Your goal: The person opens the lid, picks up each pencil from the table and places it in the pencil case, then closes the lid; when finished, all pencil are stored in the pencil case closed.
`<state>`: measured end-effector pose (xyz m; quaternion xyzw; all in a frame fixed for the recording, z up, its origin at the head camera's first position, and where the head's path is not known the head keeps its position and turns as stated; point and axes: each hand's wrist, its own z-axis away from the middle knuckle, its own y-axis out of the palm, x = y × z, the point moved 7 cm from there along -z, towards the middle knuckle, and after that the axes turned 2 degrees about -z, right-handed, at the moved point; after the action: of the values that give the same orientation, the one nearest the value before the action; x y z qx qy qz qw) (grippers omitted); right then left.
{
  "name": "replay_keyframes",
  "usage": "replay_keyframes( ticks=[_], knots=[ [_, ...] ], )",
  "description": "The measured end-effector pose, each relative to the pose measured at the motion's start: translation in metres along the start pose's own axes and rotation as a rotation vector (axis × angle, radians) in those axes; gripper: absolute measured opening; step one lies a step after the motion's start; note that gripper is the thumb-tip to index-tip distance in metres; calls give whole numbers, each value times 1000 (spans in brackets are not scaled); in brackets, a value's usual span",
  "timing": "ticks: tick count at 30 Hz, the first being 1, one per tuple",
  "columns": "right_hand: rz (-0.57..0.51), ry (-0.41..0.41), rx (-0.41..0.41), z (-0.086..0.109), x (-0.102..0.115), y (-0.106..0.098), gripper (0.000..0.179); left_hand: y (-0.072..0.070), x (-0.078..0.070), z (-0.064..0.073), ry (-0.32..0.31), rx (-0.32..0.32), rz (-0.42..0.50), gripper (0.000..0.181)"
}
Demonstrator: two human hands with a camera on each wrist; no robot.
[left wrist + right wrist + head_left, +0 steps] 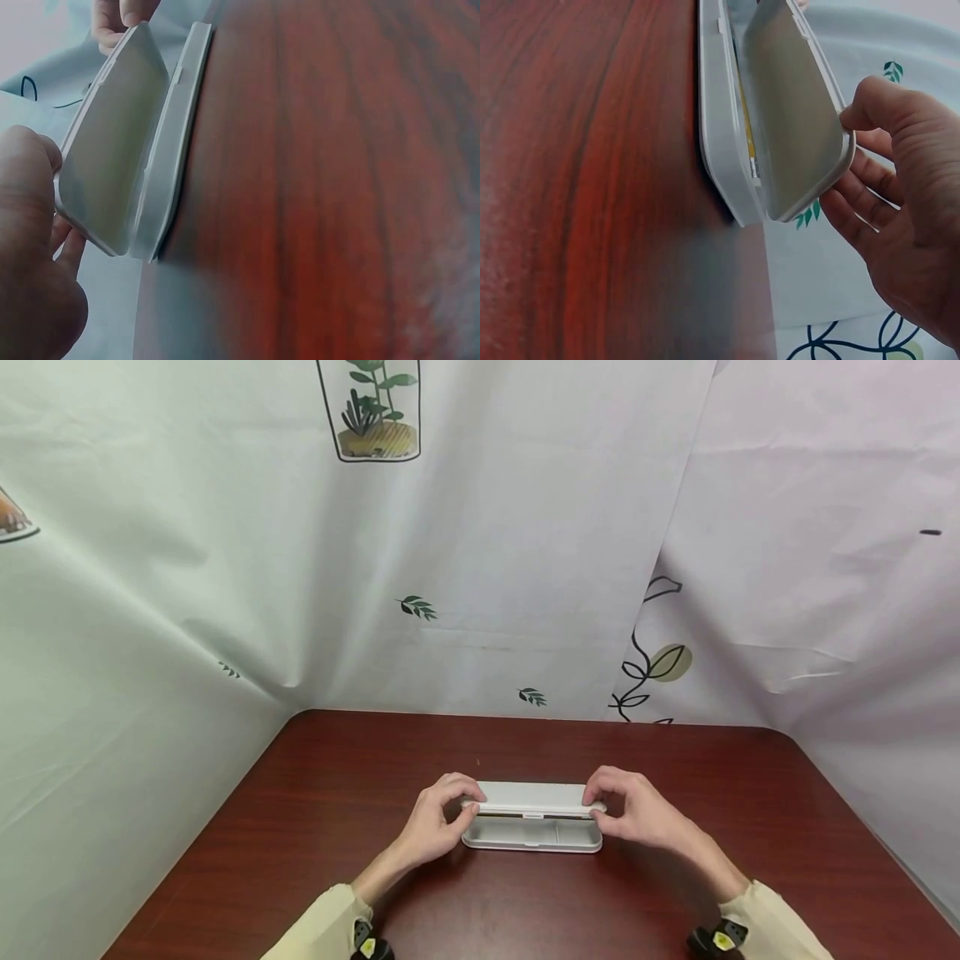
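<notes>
A white pencil case (531,847) lies lengthwise on the table with its hinged lid (531,794) raised at a slant. My left hand (438,817) pinches the lid's left end between thumb and fingers. At the opposite end my right hand (643,812) grips the lid in the same way, thumb on the inner face and fingers behind in the right wrist view. Inside the case, a thin yellow pencil-like stick (746,124) shows along the hinge side. A small divider crosses the tray toward its right part.
The case rests on a dark red wood-grain table (360,760) with rounded far corners. Pale cloth (480,543) printed with plants hangs behind the table and along both sides. A dark band with a yellow-marked device (724,937) sits at each wrist.
</notes>
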<state>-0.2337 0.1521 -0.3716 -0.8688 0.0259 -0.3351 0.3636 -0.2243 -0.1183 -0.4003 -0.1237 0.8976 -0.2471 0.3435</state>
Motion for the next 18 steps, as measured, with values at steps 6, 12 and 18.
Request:
replay_keyframes(
  ticks=[6,12,18],
  knots=[
    [44,-16,3,8,-13,6,39,2,-4,5,54,13,-33,22],
    [85,3,15,13,-13,9,38,3,-5,8,92,27,-51,23],
    [113,-6,26,15,-11,10,37,5,-4,10,111,41,-53,23]
  ],
)
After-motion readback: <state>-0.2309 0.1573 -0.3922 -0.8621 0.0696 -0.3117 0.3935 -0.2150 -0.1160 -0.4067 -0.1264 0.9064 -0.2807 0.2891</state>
